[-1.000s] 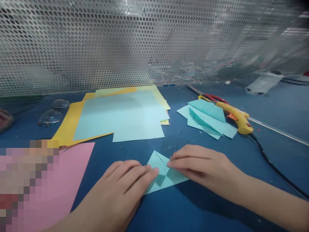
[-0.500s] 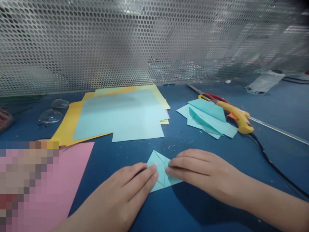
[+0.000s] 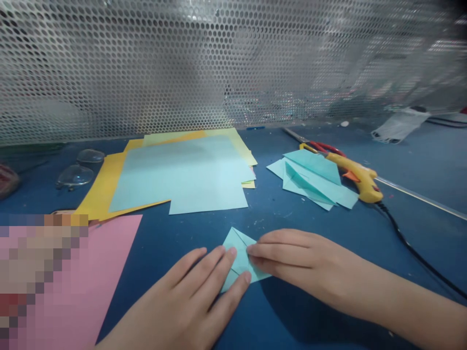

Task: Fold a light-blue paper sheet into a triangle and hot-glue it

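A small folded light-blue paper (image 3: pixel 239 243) with crease lines lies flat on the blue table, between my hands. My left hand (image 3: pixel 204 287) rests on its left and lower part, fingers spread and fingertips pressing the paper. My right hand (image 3: pixel 310 260) is at its right side, fingers close together with their tips on the paper's right part; the thumb is hidden beneath. Behind, to the right, is a pile of folded teal papers (image 3: pixel 310 172). Large light-blue sheets (image 3: pixel 186 175) lie over yellow sheets (image 3: pixel 98 187) behind my left hand.
A yellow glue gun (image 3: pixel 361 180) with a black cord lies at right, beside red-handled scissors (image 3: pixel 324 147). Eyeglasses (image 3: pixel 76 175) and a pink sheet (image 3: pixel 113 253) are at left. A perforated metal panel (image 3: pixel 204 63) stands behind. A blurred patch covers the lower left.
My left hand's fingers have spread, and one fingertip now rests on the paper's lower edge. My right fingertips have shifted slightly left over the paper.
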{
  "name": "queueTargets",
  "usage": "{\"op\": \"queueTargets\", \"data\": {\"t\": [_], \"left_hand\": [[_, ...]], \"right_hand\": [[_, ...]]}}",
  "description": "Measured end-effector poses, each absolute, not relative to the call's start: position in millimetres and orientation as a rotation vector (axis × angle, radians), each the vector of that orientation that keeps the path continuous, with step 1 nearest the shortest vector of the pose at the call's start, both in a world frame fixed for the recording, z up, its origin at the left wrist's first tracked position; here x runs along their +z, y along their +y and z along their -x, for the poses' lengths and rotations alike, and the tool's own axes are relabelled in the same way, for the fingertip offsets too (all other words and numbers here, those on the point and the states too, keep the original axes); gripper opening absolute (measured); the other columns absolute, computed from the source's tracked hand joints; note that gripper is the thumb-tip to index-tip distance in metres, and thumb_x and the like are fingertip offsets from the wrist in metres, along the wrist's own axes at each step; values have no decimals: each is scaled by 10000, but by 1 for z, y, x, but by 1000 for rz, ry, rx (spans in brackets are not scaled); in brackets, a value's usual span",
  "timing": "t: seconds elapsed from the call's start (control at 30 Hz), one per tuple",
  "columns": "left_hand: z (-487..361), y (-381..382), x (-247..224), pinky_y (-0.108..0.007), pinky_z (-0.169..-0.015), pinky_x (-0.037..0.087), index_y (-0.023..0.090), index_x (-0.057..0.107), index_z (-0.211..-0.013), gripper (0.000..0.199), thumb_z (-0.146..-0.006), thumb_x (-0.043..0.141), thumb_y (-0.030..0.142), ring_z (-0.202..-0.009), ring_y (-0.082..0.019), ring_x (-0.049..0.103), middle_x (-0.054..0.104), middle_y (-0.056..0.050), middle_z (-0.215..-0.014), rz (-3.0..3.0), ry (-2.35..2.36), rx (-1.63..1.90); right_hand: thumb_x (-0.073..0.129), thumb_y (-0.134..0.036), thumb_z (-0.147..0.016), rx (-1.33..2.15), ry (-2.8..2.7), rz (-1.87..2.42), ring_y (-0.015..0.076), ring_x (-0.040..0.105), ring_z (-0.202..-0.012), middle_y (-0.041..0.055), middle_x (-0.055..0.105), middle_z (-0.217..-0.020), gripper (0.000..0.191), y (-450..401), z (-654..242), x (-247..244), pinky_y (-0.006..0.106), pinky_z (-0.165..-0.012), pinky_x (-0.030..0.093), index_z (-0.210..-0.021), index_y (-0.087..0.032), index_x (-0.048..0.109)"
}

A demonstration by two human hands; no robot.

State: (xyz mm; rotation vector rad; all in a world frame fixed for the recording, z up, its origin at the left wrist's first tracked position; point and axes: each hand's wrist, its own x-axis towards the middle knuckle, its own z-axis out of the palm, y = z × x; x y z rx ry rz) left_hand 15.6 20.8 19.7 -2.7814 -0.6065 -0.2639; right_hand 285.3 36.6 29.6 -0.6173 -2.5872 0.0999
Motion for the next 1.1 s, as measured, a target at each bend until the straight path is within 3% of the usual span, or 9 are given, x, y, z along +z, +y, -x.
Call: {"op": "queueTargets", "data": {"t": [0.13, 0.33, 0.73, 0.97, 1.1], "left_hand": [[-22, 25, 23, -361, -979, 376, 279, 738, -1210, 552, -1159, 191, 224, -1132, -148, 666, 766, 69, -1234, 2745, -552, -389], [-18, 28, 26, -353, -982, 379, 258, 630, -1378, 515, -1119, 202, 134, -1271, -149, 601, 650, 39, -1441, 2823, -532, -195], [-14, 35, 28, -366, -985, 376, 219, 569, -1428, 548, -981, 306, 43, -1290, -163, 589, 609, 39, -1485, 2873, -458, -209], [-19, 31, 22, -358, -943, 422, 193, 704, -1264, 477, -1095, 264, 118, -1138, -190, 680, 754, -1, -1270, 2791, -421, -357], [-22, 28, 25, -375, -974, 400, 203, 709, -1273, 506, -1105, 242, 105, -1136, -190, 676, 752, 4, -1273, 2768, -417, -349]], "right_hand": [[366, -134, -1114, 156, -2591, 598, 191, 712, -963, 107, 809, -1072, 424, 41, -287, 30, 296, -909, 574, -994, -52, 764], [398, -65, -1080, 189, -2584, 577, 189, 689, -947, 113, 806, -1091, 374, 44, -291, 27, 300, -911, 565, -1011, -62, 765], [386, -65, -1079, 121, -2596, 573, 180, 708, -997, 100, 802, -1149, 368, 43, -292, 23, 323, -989, 498, -1052, -95, 752], [326, -133, -1121, 121, -2629, 572, 179, 687, -958, 70, 803, -1082, 405, 42, -290, 22, 316, -916, 512, -1211, -87, 718], [263, -162, -1140, 101, -2666, 613, 174, 682, -1082, 60, 781, -1213, 478, 35, -289, 24, 298, -996, 488, -1228, -83, 726]]}}
